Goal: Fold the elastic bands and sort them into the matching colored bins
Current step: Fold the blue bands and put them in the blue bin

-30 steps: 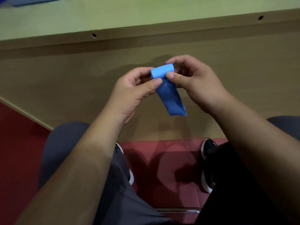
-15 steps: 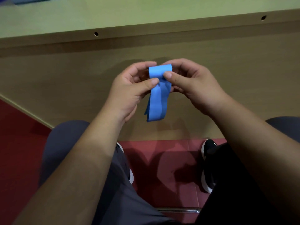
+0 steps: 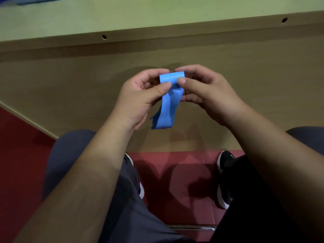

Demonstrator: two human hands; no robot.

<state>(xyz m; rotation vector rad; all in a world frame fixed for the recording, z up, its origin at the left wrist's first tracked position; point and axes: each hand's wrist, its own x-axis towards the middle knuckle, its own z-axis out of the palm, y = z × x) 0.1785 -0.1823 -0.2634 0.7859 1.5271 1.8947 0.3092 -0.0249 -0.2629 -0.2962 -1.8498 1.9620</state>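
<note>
Bands in the hands: one blue elastic band [image 3: 169, 100], folded over at its top; its loose layers hang down.
Hands: two, the left hand [image 3: 140, 95] and the right hand [image 3: 208, 92], both held up in front of the wooden panel [image 3: 70, 81].
Grip of left hand: closed; the thumb presses the left part of the fold against the curled fingers.
Grip of right hand: closed; the thumb pinches the right part of the same fold.
Band and grip: the fold sits between the two thumbs, and the tail hangs below both grips, ending just beside the left wrist.
Surface: one, light green [image 3: 157, 13], on the far side.
Blue thing [image 3: 35, 0]: one, at the far left corner of the surface, cut by the frame; I cannot tell what it is.
Holes: two in the wooden edge [image 3: 104, 37] [image 3: 284, 20].
Shoes: two on the red floor [image 3: 175, 172]; the left shoe [image 3: 141, 191] is mostly hidden, the right shoe [image 3: 224, 172] is black.
</note>
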